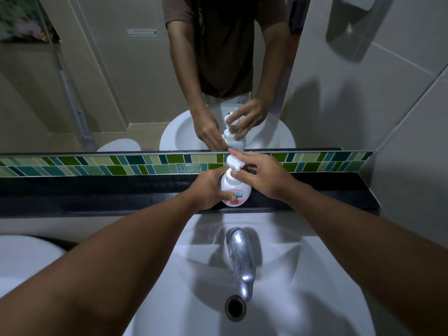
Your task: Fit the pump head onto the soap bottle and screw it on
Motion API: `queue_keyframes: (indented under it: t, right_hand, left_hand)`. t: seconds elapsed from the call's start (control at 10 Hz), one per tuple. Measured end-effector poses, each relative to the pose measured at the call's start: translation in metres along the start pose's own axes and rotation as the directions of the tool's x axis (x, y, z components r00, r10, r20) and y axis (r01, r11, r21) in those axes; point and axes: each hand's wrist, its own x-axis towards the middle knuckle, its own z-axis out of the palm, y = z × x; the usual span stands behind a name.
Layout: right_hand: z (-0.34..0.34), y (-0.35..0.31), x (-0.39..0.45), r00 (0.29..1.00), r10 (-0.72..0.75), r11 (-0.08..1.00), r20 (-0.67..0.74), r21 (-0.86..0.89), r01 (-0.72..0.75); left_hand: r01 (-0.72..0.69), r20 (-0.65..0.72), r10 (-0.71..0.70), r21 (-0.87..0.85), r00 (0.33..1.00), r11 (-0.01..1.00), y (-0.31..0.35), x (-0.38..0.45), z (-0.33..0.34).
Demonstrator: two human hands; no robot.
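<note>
Head view looks down over a white sink (278,275) with a chrome faucet (240,258) toward a black ledge (121,190) under a mirror (121,81). The soap bottle (238,187) stands upright on that ledge, just behind the sink's back rim, white with a pink lower label. The label carries Japanese katakana in green, of which "キレイ" can be read; a line of small print above it is too fine to make out, and the left part of the label is covered by a thumb. The left hand (208,187) is wrapped around the bottle's body from the left side, thumb pressed across the front of the label. The pump head (233,162) sits on top of the bottle's neck, white, its nozzle pointing toward the camera and slightly right. The right hand (260,175) pinches the pump from the right, forefinger laid over its top and thumb at its collar; whether the threads are seated cannot be told, since the fingers hide the joint. A band of green and teal mosaic tile (97,163) runs behind the ledge. The mirror repeats both hands and the bottle, and a small sticker on the reflected wall is unreadable. Both forearms are cut off by the lower frame edge.
</note>
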Motion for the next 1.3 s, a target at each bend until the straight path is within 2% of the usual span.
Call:
queue_keyframes:
  t: [0.1,0.2,0.3,0.4,0.6,1.0,1.1,1.2,1.3]
  right_hand:
    - [0.0,0.005,-0.004,0.997,0.074,0.995,-0.006,0.061,-0.074]
    - [0.009,0.021,-0.012,0.986,0.162,0.987,-0.038,0.025,-0.162]
    - [0.022,0.041,-0.02,0.975,0.223,0.975,0.001,0.02,-0.223]
    - [0.032,0.054,-0.021,0.973,0.232,0.972,0.009,0.039,-0.232]
    - [0.033,0.041,-0.02,0.962,0.271,0.962,0.029,-0.022,-0.271]
    - [0.038,0.041,-0.023,0.954,0.298,0.954,0.011,0.035,-0.298]
    - [0.036,0.036,-0.024,0.94,0.34,0.939,0.017,0.048,-0.341]
    - [0.03,0.034,-0.023,0.946,0.321,0.941,0.044,-0.128,-0.313]
    - [0.025,0.03,-0.019,0.945,0.32,0.908,0.071,-0.306,-0.285]
  left_hand:
    - [0.009,-0.006,-0.009,-0.005,1.0,1.0,0.0,0.0,0.0]
    - [0.019,0.008,-0.019,-0.019,1.0,1.0,0.001,0.001,-0.001]
    - [0.015,0.014,-0.014,-0.038,1.0,0.999,0.002,-0.001,0.0]
    - [0.005,0.001,-0.005,-0.072,1.0,0.997,0.004,-0.003,0.002]
    - [-0.021,-0.092,0.016,-0.061,0.996,0.998,0.002,-0.006,0.013]
    - [-0.035,-0.072,0.03,-0.077,0.997,0.996,0.0,-0.009,0.009]
    - [-0.08,-0.066,0.082,0.036,0.994,0.996,-0.004,-0.013,0.001]
    - [-0.02,-0.022,0.028,0.296,0.999,0.955,-0.01,-0.018,-0.006]
    - [0.031,-0.019,-0.025,0.504,1.0,0.863,-0.009,-0.026,-0.012]
